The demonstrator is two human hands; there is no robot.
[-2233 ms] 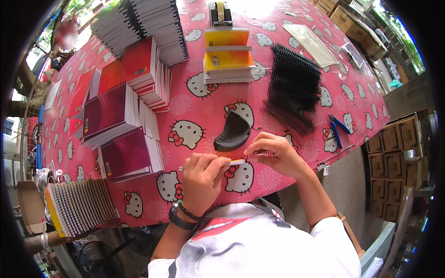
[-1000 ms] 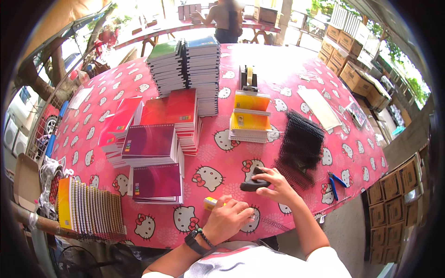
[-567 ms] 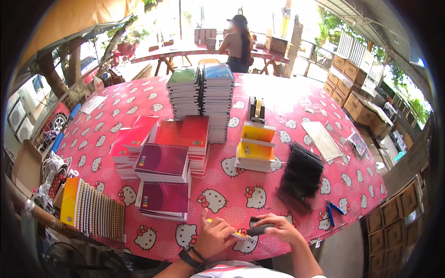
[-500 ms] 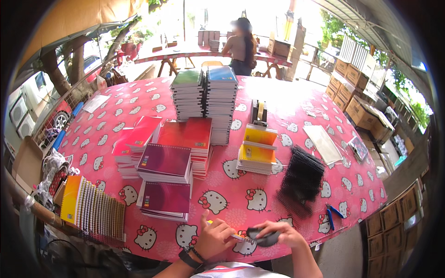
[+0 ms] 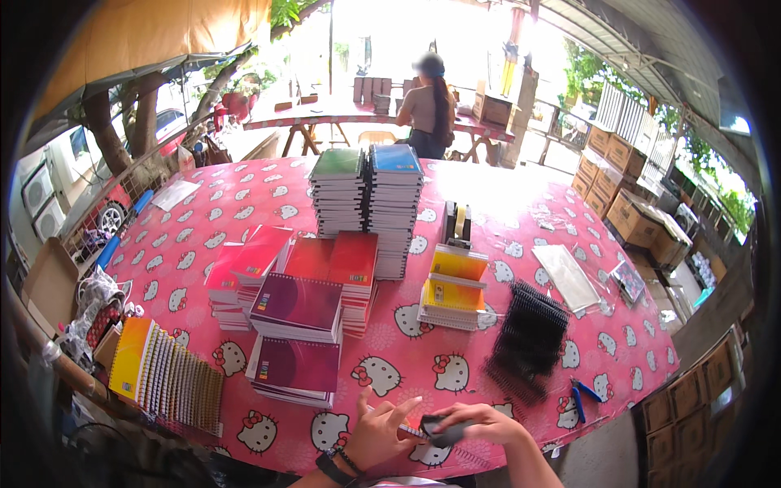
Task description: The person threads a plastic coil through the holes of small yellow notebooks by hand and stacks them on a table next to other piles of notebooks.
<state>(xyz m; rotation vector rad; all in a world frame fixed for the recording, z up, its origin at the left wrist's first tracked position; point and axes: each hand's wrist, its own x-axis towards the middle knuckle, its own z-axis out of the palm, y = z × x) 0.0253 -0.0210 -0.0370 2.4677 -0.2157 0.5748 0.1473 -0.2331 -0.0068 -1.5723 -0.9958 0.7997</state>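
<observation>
Hands met at the near edge of the worktop point(image 5: 521, 203), over its pink cartoon-cat cloth. The right hand point(image 5: 480, 423) had its grip clamped on a small dark tool point(image 5: 443, 429), which lay with its long axis roughly level, pointing left toward the left hand point(image 5: 382, 427). That hand was spread, fingers point(image 5: 404, 407) apart and raised, palm against a spiral-bound notebook point(image 5: 439, 451) lying flat at the table edge just under both hands; it pressed rather than gripped. The tool sat between the two hands, touching the right and just beside the left fingertips, so the right hand was the nearer one to it, and the notebook's wire spine seemed to run left to right beneath.

Farther out stood two tall stacks of notebooks point(image 5: 370, 207), one green-topped and one blue-topped, side by side. Nearer came two purple-covered stacks point(image 5: 297, 325), three red-covered ones point(image 5: 333, 264), and one yellow stack point(image 5: 454, 289). One heap of black binding coils point(image 5: 529, 337) lay to the right, with one blue-handled pair of pliers point(image 5: 582, 394) just beyond it. One row of spiral notebooks point(image 5: 167, 378) leaned on edge at the left corner. One tape dispenser point(image 5: 457, 224) stood behind the yellow stack. One other person point(image 5: 427, 106) stood at a far table, facing away.
</observation>
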